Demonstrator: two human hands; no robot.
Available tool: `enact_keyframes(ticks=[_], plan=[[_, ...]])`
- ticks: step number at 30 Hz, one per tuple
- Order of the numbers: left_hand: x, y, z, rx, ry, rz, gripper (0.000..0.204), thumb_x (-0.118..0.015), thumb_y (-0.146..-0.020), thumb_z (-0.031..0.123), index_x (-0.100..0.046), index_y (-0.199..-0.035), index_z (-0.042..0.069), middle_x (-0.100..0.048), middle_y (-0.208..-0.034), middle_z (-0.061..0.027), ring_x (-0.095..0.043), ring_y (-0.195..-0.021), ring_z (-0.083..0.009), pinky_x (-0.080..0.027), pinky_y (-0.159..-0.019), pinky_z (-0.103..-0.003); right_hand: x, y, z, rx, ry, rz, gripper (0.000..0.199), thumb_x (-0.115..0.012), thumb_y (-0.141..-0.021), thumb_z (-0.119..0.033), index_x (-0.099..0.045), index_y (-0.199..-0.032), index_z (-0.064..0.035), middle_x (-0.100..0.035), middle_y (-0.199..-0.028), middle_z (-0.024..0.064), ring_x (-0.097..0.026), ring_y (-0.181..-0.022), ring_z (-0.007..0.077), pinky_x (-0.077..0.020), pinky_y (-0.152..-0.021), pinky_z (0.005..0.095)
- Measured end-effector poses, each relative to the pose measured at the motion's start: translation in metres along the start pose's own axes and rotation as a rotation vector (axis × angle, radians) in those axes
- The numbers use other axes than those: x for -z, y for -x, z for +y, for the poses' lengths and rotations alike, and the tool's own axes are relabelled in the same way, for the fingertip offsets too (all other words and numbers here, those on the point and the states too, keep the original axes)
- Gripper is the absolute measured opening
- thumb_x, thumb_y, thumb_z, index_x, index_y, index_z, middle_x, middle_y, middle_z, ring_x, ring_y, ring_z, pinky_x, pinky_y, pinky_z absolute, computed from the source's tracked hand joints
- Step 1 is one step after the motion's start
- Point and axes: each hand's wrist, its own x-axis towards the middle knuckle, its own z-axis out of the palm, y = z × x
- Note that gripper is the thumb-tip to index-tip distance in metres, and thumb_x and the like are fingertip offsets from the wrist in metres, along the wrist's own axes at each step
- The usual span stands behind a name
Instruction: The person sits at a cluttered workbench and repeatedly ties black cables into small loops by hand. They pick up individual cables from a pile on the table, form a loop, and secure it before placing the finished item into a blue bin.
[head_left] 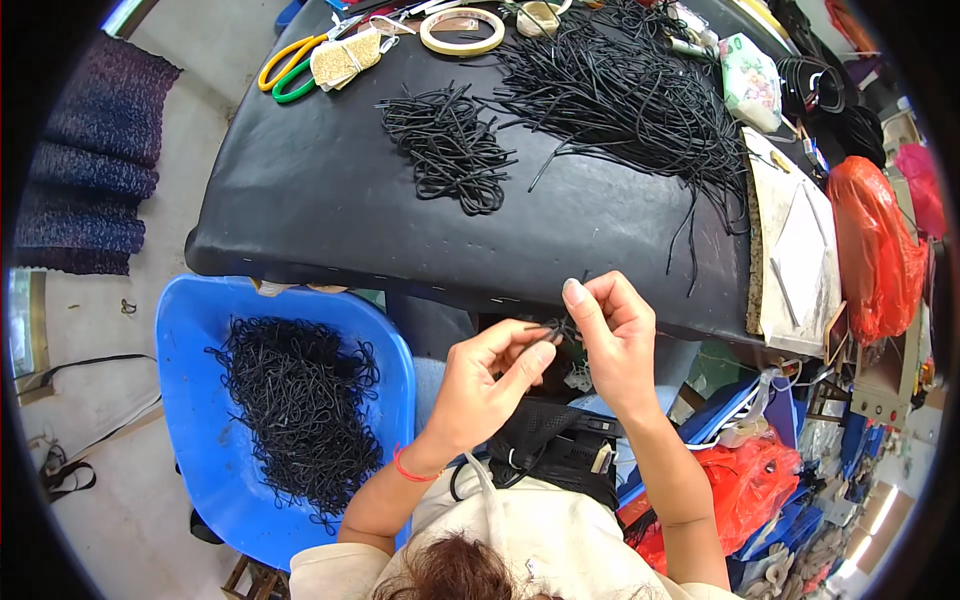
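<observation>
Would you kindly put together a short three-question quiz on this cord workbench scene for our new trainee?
1. True or false: both the left hand and the right hand pinch the same small black cord piece.
2. Multiple choice: the blue chair holds A) a roll of tape, B) a heap of black cord loops, C) scissors.
3. Fill in: on the black table, the tape roll lies to the ___ of the yellow-and-green scissors, in the picture.

Key: 1 true; 2 B; 3 right.
</observation>
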Motion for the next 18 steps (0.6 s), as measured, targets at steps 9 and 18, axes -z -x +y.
enact_keyframes(ticks=[9,18], plan=[[-0.001,-0.010,0.015,-0.074,-0.010,0.087,0.015,-0.061,-0.086,0.015,-0.062,-0.091,0.001,-0.059,-0.072,0.0011,-0.050,-0.064,-0.0022,-0.041,-0.055,-0.017,0.011,0.008,-0.003,-0.106,-0.332,-0.256,0.014,-0.061,-0.086,-0.012,-0.059,-0.093,0.0000,-0.058,-0.077,-0.0015,-0.049,-0.068,0.0029,-0.0405,-0.060,0.0173],[-0.002,-0.011,0.016,-0.021,0.095,0.159,0.014,-0.060,-0.086,0.016,-0.060,-0.087,0.002,-0.058,-0.073,0.0006,-0.050,-0.063,-0.0029,-0.038,-0.055,-0.016,0.005,0.016,-0.011,-0.151,-0.307,-0.252,0.017,-0.059,-0.087,-0.011,-0.060,-0.099,0.0007,-0.059,-0.082,0.0000,-0.052,-0.074,0.0041,-0.0425,-0.065,0.0177]])
